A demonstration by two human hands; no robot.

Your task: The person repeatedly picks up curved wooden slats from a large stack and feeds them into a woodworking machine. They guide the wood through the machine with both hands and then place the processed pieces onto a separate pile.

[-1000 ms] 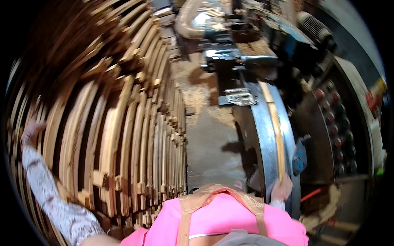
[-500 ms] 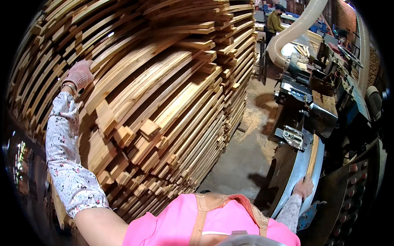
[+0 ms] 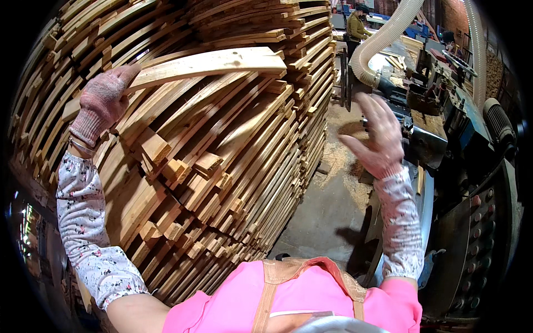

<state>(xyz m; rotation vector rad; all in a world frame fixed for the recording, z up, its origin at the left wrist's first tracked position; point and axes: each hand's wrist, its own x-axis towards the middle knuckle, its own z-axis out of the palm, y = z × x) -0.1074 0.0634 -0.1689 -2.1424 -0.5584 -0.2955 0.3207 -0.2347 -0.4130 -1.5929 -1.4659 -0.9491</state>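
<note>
My left hand (image 3: 103, 102), in a pinkish knit glove, is closed around a pale wooden board (image 3: 216, 62) near its left end. The board is lifted at a slant over the big wood stack (image 3: 222, 150), its far end reaching right. My right hand (image 3: 378, 136) is raised in the air between the stack and the machine, fingers stretched out and thumb apart, holding nothing. Below and beyond it, a narrow wood strip (image 3: 420, 181) lies on the metal bed (image 3: 426, 202) of the woodworking machine (image 3: 430, 133). Part of the bed is hidden by my right forearm.
A ribbed dust hose (image 3: 371, 47) runs down to the machine. Sawdust (image 3: 338, 161) lies on the concrete floor (image 3: 305, 222) between stack and machine. A motor (image 3: 499, 125) stands at the right. A co-worker (image 3: 357, 25) is at a bench in the far background.
My left hand has raised the board off the stack. My right hand has let go of the strip on the machine bed and moved up and to the left, opening.
</note>
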